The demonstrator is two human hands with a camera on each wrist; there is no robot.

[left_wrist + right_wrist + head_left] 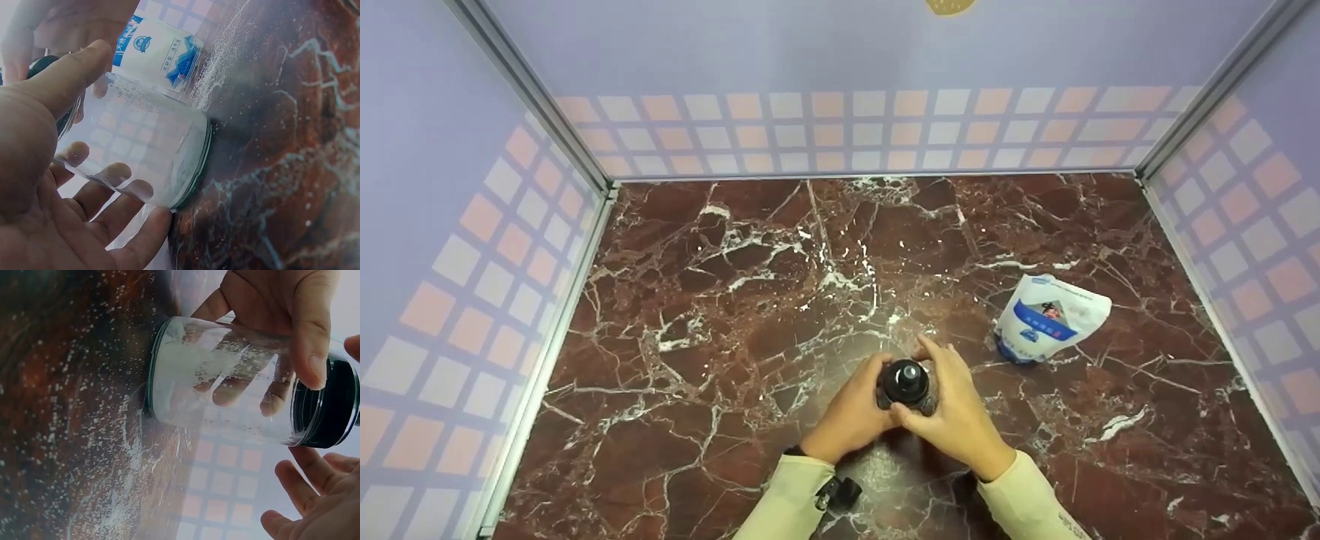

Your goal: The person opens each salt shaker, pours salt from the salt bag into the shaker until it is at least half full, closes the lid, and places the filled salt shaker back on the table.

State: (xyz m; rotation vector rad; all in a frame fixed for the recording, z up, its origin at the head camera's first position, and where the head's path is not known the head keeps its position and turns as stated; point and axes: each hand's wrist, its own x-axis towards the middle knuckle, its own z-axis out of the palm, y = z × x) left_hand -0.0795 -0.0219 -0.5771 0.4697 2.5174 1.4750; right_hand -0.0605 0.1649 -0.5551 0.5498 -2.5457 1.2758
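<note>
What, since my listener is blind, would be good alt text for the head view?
A person's left hand grips a black-lidded jar on a marbled reddish-brown tabletop, the right hand at its right side. A white-and-blue pouch is farther right; white specks dot the surface beyond the jar.

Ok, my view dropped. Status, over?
Left fingers around glass jar. Right fingers at black lid, grip unclear. White bag off right, apparently clear.

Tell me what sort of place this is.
Probably a staged booth: checked panels wall in a marbled tabletop on three sides, joined by grey strips at the corners.
</note>
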